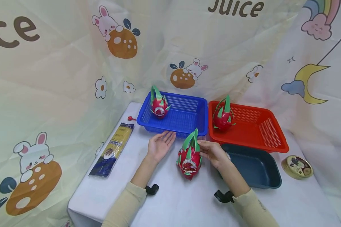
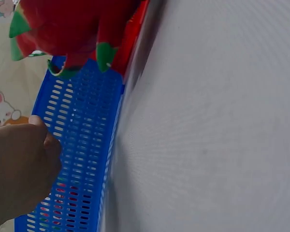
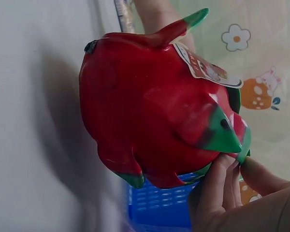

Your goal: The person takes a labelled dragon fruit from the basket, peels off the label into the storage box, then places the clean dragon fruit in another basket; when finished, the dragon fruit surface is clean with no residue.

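A red toy dragon fruit point(image 1: 189, 162) with green leaf tips and a round label hangs above the white table, between my hands. My right hand point(image 1: 214, 153) pinches one of its green leaves, as the right wrist view shows close up at the fruit's leafy end point(image 3: 222, 135). To its left, my left hand point(image 1: 161, 146) has its fingers extended, palm up, in front of the blue basket point(image 1: 184, 118), and holds nothing. One dragon fruit point(image 1: 159, 108) sits inside the blue basket at its left end. Another dragon fruit point(image 1: 223, 118) lies in the left part of the red basket point(image 1: 255, 126).
A dark teal tray point(image 1: 253, 165) stands before the red basket, partly behind my right forearm. Right of it is a round gold tin point(image 1: 298, 167). On the left lie a blue-and-gold packet point(image 1: 112, 149) and a small red object point(image 1: 130, 118). Printed cloth hangs behind the table.
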A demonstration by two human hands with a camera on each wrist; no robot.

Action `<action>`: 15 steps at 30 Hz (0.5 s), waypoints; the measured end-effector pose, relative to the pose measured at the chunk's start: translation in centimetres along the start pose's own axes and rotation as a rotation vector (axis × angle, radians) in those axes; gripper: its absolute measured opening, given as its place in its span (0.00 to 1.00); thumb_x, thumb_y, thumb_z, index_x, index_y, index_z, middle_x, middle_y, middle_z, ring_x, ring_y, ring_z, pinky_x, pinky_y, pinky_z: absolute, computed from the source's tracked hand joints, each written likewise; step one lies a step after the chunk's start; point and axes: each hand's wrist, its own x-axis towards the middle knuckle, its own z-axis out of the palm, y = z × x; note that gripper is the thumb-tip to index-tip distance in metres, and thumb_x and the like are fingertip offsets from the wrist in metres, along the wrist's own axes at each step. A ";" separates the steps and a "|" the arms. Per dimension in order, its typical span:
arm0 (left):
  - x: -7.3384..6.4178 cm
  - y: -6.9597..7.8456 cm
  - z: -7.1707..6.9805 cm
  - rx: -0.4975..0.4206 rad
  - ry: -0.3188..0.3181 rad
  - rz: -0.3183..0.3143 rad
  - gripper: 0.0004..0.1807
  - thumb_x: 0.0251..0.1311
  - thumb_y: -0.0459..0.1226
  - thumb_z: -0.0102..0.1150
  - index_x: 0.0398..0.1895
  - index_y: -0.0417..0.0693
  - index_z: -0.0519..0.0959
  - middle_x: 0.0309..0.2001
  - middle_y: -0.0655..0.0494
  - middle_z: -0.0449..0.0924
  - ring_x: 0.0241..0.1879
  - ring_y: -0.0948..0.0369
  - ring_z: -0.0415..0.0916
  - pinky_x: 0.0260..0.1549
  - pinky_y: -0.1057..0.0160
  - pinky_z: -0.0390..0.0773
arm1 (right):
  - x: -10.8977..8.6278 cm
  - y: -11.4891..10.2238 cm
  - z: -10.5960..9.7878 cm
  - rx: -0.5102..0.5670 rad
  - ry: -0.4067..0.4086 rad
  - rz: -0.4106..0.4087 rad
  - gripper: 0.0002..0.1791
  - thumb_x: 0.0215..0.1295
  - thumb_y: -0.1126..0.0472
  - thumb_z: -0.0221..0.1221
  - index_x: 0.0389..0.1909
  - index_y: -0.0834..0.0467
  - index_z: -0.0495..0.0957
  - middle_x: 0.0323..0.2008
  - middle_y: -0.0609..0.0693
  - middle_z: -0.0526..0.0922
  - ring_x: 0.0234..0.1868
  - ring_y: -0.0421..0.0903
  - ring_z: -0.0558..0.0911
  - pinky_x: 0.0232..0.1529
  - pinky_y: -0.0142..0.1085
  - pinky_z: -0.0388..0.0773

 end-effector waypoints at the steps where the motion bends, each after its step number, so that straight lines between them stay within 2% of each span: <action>1: 0.0 0.0 0.0 -0.001 -0.001 0.000 0.23 0.77 0.32 0.33 0.71 0.37 0.50 0.78 0.35 0.49 0.78 0.41 0.53 0.75 0.50 0.65 | 0.1 0.3 -0.1 -0.003 -0.005 0.003 0.14 0.77 0.61 0.58 0.38 0.49 0.91 0.38 0.47 0.91 0.40 0.42 0.87 0.42 0.32 0.86; 5: 0.0 0.1 -0.1 0.009 -0.008 0.000 0.21 0.77 0.33 0.34 0.70 0.38 0.52 0.77 0.36 0.51 0.78 0.42 0.54 0.74 0.51 0.66 | 0.7 1.0 -0.4 0.010 0.000 0.008 0.15 0.78 0.62 0.56 0.39 0.50 0.91 0.39 0.47 0.91 0.42 0.43 0.86 0.46 0.33 0.85; 10: 0.0 0.0 -0.2 0.027 -0.006 0.003 0.18 0.78 0.33 0.35 0.66 0.39 0.55 0.75 0.37 0.55 0.77 0.42 0.57 0.73 0.51 0.68 | 1.0 1.6 -0.7 0.008 0.028 -0.015 0.13 0.79 0.61 0.56 0.46 0.53 0.90 0.40 0.46 0.90 0.44 0.44 0.84 0.49 0.32 0.82; 15: -0.1 0.0 -0.2 0.115 -0.013 -0.003 0.24 0.78 0.31 0.37 0.73 0.37 0.51 0.78 0.37 0.51 0.78 0.44 0.55 0.73 0.54 0.67 | 0.8 1.8 -0.6 -0.050 0.096 -0.050 0.16 0.76 0.58 0.60 0.58 0.59 0.86 0.43 0.46 0.91 0.46 0.44 0.87 0.50 0.32 0.84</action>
